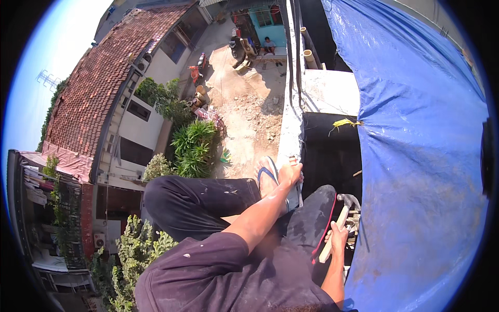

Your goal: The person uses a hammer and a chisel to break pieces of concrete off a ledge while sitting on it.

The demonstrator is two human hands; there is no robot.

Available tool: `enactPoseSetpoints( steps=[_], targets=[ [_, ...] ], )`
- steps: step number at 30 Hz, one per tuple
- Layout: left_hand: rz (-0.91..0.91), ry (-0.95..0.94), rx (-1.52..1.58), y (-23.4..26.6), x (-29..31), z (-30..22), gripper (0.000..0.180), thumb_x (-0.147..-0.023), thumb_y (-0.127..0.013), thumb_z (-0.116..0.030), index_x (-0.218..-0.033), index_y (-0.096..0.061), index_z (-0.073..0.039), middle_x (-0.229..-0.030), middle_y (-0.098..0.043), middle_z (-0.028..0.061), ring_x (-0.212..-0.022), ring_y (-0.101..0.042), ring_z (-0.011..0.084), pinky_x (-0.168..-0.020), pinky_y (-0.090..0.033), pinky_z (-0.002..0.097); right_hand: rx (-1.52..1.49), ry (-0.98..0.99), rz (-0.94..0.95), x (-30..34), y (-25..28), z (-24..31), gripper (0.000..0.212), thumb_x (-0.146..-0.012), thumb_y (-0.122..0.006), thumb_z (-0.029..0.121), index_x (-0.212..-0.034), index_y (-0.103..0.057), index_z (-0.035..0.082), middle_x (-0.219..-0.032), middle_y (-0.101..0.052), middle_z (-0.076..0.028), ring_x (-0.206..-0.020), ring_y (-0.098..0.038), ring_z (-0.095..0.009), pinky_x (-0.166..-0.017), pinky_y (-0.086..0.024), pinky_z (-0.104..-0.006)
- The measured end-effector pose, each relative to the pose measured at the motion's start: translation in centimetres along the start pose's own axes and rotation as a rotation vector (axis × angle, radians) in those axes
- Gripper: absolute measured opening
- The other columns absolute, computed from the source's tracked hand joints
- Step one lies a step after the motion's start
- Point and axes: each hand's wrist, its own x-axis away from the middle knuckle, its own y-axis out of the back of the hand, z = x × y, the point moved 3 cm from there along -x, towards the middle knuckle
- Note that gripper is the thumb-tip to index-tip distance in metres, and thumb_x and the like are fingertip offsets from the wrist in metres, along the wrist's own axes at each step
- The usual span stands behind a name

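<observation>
The biggest thing around the person was the blue tarp [426,171], a thin, creased plastic sheet, smudged brown in places, that sagged across the right side. Next came the tiled roof [99,78] at the left, rough, reddish and ridged in close rows, then the yard [234,148] well below, pale and dusty, strewn with rubble. The narrow white wall [292,117] ran away in front, with a hard, straight edge, a dark opening [330,148] just beside it.

The person's dark trousers [202,197], soft cloth flecked with pale dust, showed both knees bent, one to each side of the near end of the wall.

The hammer [342,215] was by the right knee, its plain wooden handle tilted and its dark metal head uppermost. The step in hand looked like settling into position, with no blow being struck; a next move with the hammer called for a steady seat and room to swing clear of the tarp.

A flat sandal with a dark blue strap [266,172] showed near the wall. The right hand [338,238] was wrapped around the lower handle. The left hand [290,173] was curled closed at the wall's top; whether it pinched anything, I could not tell. Smallest was a crinkled yellow tie [344,122] at the tarp's edge.
</observation>
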Motion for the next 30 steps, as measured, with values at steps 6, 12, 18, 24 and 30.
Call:
enactPoseSetpoints(
  steps=[6,12,18,24,30],
  targets=[
    [-0.047,-0.002,-0.121,-0.5,-0.2,-0.2,0.043,-0.086,-0.07,-0.038,-0.088,-0.072,0.005,-0.069,-0.073,0.0152,-0.066,-0.075,0.0246,-0.063,-0.058,0.0361,-0.014,0.031,0.052,0.3,0.2,1.6,0.022,-0.095,-0.069,0.02,-0.094,-0.056,0.002,-0.061,-0.055,-0.004,-0.042,-0.054,-0.014,-0.036,-0.044,-0.0299],
    [-0.052,-0.015,-0.139,-1.5,-1.2,0.0,0.045,-0.086,-0.07,-0.039,-0.087,-0.072,0.005,-0.07,-0.073,0.0132,-0.064,-0.074,0.0241,-0.062,-0.058,0.0357,-0.022,0.029,0.04,1.1,-0.1,0.3,0.025,-0.096,-0.07,0.023,-0.093,-0.056,0.003,-0.061,-0.054,-0.004,-0.042,-0.054,-0.014,-0.037,-0.045,-0.0306],
    [-0.103,-0.054,-0.044,-1.2,-4.6,3.4,0.038,-0.088,-0.068,-0.038,-0.083,-0.074,-0.001,-0.067,-0.072,0.01,-0.058,-0.072,0.0212,-0.063,-0.057,0.0345,-0.124,-0.002,0.071,2.6,-1.1,-0.7,0.024,-0.096,-0.07,0.023,-0.09,-0.055,0.004,-0.061,-0.053,-0.004,-0.042,-0.053,-0.014,-0.037,-0.044,-0.0309],
    [0.078,-0.227,0.053,-1.2,-3.6,2.8,0.038,-0.093,-0.069,-0.026,-0.114,-0.064,0.004,-0.07,-0.071,0.0125,-0.056,-0.07,0.0199,-0.055,-0.057,0.0322,-0.145,0.01,0.077,2.5,-0.7,-0.4,0.023,-0.095,-0.07,0.021,-0.091,-0.056,0.003,-0.061,-0.054,-0.003,-0.043,-0.052,-0.013,-0.038,-0.044,-0.0299],
    [0.166,-0.232,0.303,-1.3,-5.8,3.8,0.036,-0.097,-0.065,-0.016,-0.123,-0.05,0.004,-0.075,-0.063,0.0127,-0.059,-0.068,0.023,-0.052,-0.059,0.0335,-0.065,-0.031,-0.028,5.4,1.6,-1.5,0.027,-0.094,-0.073,0.025,-0.091,-0.058,0.002,-0.06,-0.056,-0.003,-0.043,-0.054,-0.012,-0.039,-0.046,-0.0299]
  ],
)
